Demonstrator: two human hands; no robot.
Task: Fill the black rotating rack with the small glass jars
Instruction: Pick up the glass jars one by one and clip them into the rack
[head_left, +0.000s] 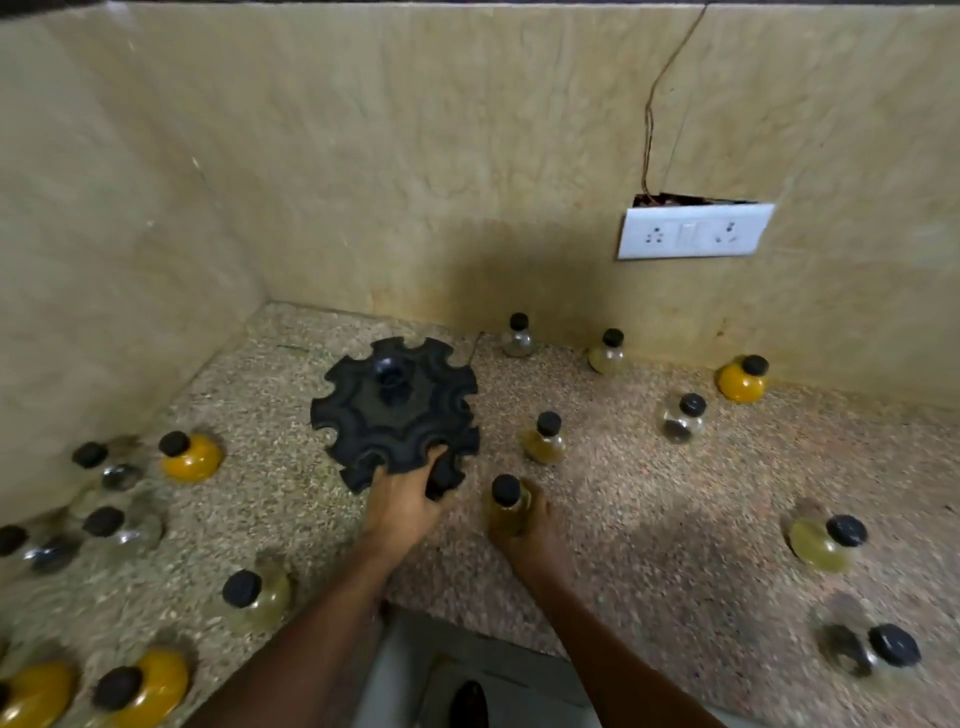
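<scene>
The black rotating rack (395, 410) stands on the speckled counter (649, 493), its notched slots holding no jars. My left hand (402, 501) grips the rack's near edge. My right hand (524, 527) is closed around a small glass jar (509, 501) with a black cap and yellowish contents, just right of the rack. Several more black-capped jars stand scattered about: an olive one (545, 441) close by on the right, a yellow one (189, 457) on the left, a pale one (257, 597) near my left forearm.
Other jars line the back wall (518, 336), (607, 353), (743, 379) and the right side (680, 418), (826, 543), (872, 649). Beige walls close the corner at left and behind. A white socket plate (693, 231) hangs on the back wall. The counter's front edge runs below my arms.
</scene>
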